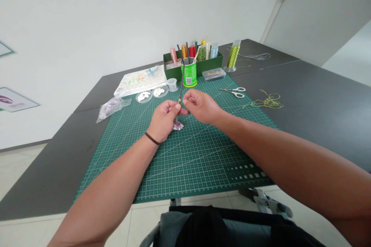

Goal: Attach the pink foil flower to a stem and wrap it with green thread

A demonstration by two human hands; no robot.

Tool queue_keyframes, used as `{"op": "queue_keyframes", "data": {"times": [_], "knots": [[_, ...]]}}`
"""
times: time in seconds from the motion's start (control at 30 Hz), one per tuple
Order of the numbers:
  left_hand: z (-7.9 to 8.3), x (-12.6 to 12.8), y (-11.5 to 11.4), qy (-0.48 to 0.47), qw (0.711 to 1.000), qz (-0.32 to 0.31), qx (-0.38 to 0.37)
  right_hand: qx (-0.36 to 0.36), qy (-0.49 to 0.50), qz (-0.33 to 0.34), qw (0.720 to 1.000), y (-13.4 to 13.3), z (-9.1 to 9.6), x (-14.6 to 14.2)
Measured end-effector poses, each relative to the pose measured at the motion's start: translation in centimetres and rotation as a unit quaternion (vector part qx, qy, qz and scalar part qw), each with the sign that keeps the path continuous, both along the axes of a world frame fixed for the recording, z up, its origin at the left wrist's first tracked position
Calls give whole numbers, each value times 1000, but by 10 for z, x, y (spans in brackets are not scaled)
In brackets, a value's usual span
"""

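"Rod [182,83] first. What do we log?"

"Thin and dark, nearly upright above the middle of the green cutting mat [191,162], with a yellow wrap [179,101] near its lower end."

"Hands?"

"Both curled, nearly touching. We see the left hand [164,120] pinching the rod's lower end, and the right hand [201,107] pinching at the wrap between thumb and forefinger."

"What's under them?"

"Lilac fabric piece [178,125], just below the left hand. We can't tell if it's joined to the rod."

"Risks?"

"We'd say a loose pinch could drop the rod, and uneven pulling could slip the wrap. The left hand could crease the lilac piece if it sinks lower."

"Around the mat?"

"Scissors [233,92] near its far right edge, yellow-green thread [266,101] beyond that edge on the dark table [307,96]. Two small dishes of white petals [151,94] sit near the far left corner."

"Labels?"

"Green can of tools [189,73] at the far edge has white print, but we can't read it. Nothing legible on the wall sign [14,100] either."
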State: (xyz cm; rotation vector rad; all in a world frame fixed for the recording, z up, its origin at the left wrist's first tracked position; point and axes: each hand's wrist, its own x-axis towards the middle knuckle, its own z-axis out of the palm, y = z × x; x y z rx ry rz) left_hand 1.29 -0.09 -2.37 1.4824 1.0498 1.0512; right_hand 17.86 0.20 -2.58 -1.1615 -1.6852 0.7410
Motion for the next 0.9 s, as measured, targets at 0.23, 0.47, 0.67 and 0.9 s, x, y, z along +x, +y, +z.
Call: {"op": "queue_keyframes", "data": {"times": [0.23,0.47,0.67,0.9], "knots": [[4,1,-1,-31,999,-24,-20,-11,7,-1,1000,-1,2,-1],[4,0,0,-35,998,-56,-23,-54,44,23,997,-4,7,-2],[4,-1,2,-58,995,-81,-30,-97,133,98,981,1,5,-3],[4,-5,3,-96,982,-130,-95,-137,203,143,959,-1,4,-3]]}}
